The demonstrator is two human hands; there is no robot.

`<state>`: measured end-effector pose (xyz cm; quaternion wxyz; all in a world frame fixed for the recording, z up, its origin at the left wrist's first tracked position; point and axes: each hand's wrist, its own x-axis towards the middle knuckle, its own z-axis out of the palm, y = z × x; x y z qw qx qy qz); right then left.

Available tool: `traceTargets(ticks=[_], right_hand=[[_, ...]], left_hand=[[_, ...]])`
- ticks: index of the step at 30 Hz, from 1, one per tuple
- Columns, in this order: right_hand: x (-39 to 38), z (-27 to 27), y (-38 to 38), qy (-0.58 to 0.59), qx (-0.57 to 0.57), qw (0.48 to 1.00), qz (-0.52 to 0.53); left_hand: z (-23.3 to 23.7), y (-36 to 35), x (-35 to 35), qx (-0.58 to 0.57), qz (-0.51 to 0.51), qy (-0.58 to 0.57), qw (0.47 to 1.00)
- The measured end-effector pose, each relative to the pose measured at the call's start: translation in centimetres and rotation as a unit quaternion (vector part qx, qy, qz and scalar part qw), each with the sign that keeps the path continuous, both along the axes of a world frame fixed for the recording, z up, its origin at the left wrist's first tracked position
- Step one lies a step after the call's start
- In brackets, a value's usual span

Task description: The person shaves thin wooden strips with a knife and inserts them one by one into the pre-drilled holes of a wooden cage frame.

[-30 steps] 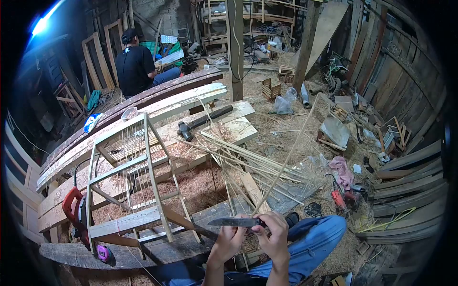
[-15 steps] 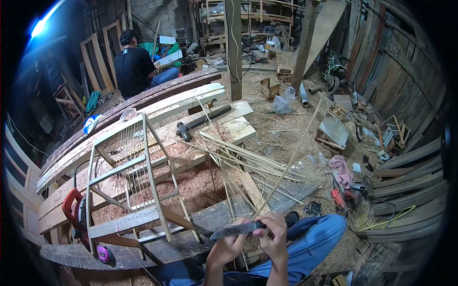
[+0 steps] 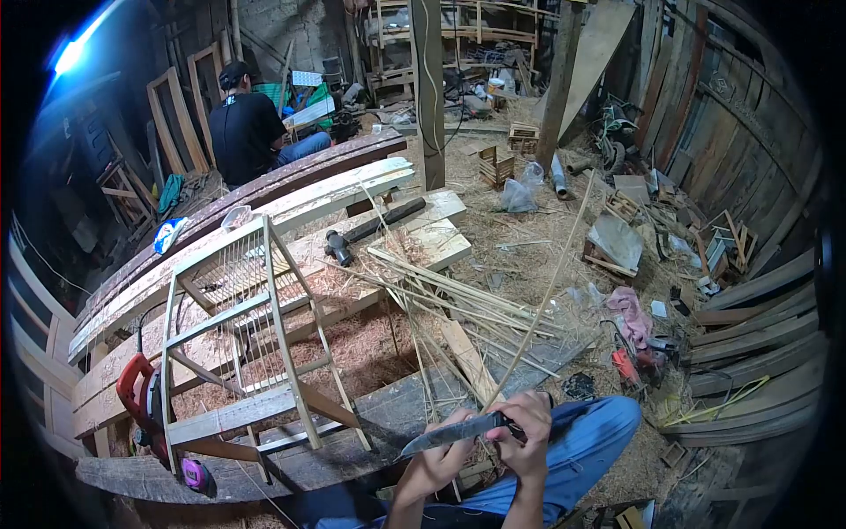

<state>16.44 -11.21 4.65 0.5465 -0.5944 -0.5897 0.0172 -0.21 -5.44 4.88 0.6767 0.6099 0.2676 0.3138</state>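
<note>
The right hand (image 3: 529,436) clenched the knife (image 3: 449,433); the left hand (image 3: 441,465) pinched the bamboo strip (image 3: 539,293), which looked light, whippy, best gripped near the blade.

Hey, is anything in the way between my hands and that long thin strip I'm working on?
Nothing visible: the left hand and right hand meet at the lower end of the strip, the knife blade lying across the left fingers. The strip slants up above the stick pile.

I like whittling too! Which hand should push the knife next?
Probably the right hand: it grips the knife by its handle. The left hand sits under the blade, near the stick.
</note>
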Motion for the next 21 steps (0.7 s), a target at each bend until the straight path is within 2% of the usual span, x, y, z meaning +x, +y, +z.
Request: traceTargets(ticks=[4,6,12,15,17,19,21], right_hand=[[0.7,-0.5,-0.2,-0.017,-0.003,1.000,-0.026],[1.4,-1.0,-0.2,-0.028,-0.001,0.999,-0.038],[1.8,-0.9,-0.2,-0.044,-0.028,0.996,-0.079],[1.5,-1.5,0.1,-0.025,-0.045,0.996,-0.069],[1.6,-0.8,0.1,-0.007,-0.081,0.996,-0.027],[1.6,-0.5,0.1,-0.011,-0.081,0.996,-0.020],[1.7,-0.4,0.1,-0.016,-0.078,0.997,-0.014]], left_hand=[[-1.5,-0.6,0.6,-0.057,0.006,-0.051,0.997],[-1.9,-0.6,0.7,-0.167,-0.004,-0.138,0.976],[-1.9,0.0,1.0,-0.177,0.013,-0.109,0.978],[-1.2,0.4,0.6,-0.200,0.011,-0.074,0.977],[-1.2,0.5,0.3,-0.212,0.009,-0.063,0.975],[-2.2,0.7,0.3,-0.124,0.014,-0.094,0.988],[-2.5,0.7,0.2,-0.126,0.012,-0.088,0.988]])
